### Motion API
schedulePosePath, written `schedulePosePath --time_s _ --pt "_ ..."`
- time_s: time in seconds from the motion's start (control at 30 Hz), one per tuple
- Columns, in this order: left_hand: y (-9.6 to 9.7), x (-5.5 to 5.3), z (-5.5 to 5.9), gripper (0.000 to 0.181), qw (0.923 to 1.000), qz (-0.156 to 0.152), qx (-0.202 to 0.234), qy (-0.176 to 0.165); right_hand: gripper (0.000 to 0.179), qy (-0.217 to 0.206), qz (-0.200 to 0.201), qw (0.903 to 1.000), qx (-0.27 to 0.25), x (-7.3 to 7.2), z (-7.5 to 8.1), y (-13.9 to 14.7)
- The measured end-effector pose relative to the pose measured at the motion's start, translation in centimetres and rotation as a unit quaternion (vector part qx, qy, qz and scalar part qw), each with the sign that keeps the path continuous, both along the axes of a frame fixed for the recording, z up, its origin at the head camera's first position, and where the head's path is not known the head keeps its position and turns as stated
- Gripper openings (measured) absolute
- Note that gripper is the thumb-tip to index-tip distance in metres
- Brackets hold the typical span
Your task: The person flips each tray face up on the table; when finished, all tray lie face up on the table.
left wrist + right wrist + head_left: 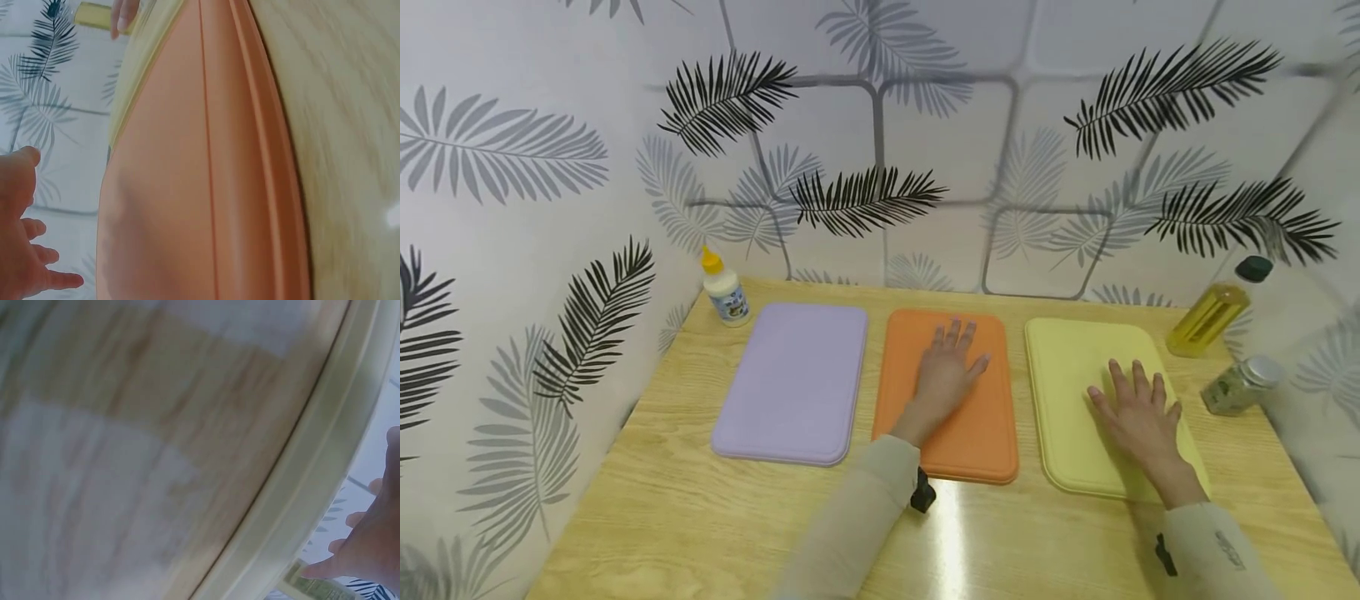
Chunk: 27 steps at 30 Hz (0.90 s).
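Three flat, round-cornered rectangular mats lie side by side on the wooden table: a purple mat [793, 383], an orange mat [977, 433] and a yellow mat [1075, 400]. My left hand [946, 375] is over the orange mat, its fingers extended toward the far edge and thumb out to the right. In the left wrist view, that hand [19, 231] shows at the left, beside the orange surface. My right hand [1138, 417] is over the yellow mat with spread fingers. The right wrist view has this hand [369, 537] past the yellow mat's edge [294, 481]. Neither hand holds anything.
A white squeeze bottle with a yellow cap [727, 292] stands at the back left. At the right are a bottle of yellow liquid with a dark cap [1213, 312] and a small lidded jar with greenish contents [1236, 387]. A leaf-patterned wall covering [955, 150] rises behind the table [700, 517].
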<state>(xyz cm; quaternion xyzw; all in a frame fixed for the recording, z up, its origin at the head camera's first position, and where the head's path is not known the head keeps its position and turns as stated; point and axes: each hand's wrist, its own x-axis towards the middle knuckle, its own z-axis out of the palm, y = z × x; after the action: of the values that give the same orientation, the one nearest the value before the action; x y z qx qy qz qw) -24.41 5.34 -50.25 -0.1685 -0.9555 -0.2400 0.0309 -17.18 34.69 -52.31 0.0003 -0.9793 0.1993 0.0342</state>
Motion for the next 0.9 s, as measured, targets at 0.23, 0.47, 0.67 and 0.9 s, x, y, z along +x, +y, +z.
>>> schedulePosePath --time_s 0.23,0.47,0.67,0.9 --pt "3.6 1.8 -0.4 0.064 0.9985 -0.026 0.043 -0.023 0.07 -0.006 -0.008 0.9999 0.002 0.1 -0.4 0.6" --pt "5.6 2.4 -0.1 0.064 0.9981 -0.008 0.049 -0.037 0.071 -0.012 -0.013 0.9998 0.002 -0.1 -0.7 0.8" --pt "7.2 2.8 0.0 0.064 0.9977 -0.024 0.049 -0.04 0.073 -0.022 -0.018 0.9996 0.005 0.0 -0.9 1.3" --pt "8.3 3.5 -0.4 0.063 0.9952 -0.036 0.063 -0.066 0.075 -0.037 -0.016 0.9992 -0.007 0.1 -1.0 1.7"
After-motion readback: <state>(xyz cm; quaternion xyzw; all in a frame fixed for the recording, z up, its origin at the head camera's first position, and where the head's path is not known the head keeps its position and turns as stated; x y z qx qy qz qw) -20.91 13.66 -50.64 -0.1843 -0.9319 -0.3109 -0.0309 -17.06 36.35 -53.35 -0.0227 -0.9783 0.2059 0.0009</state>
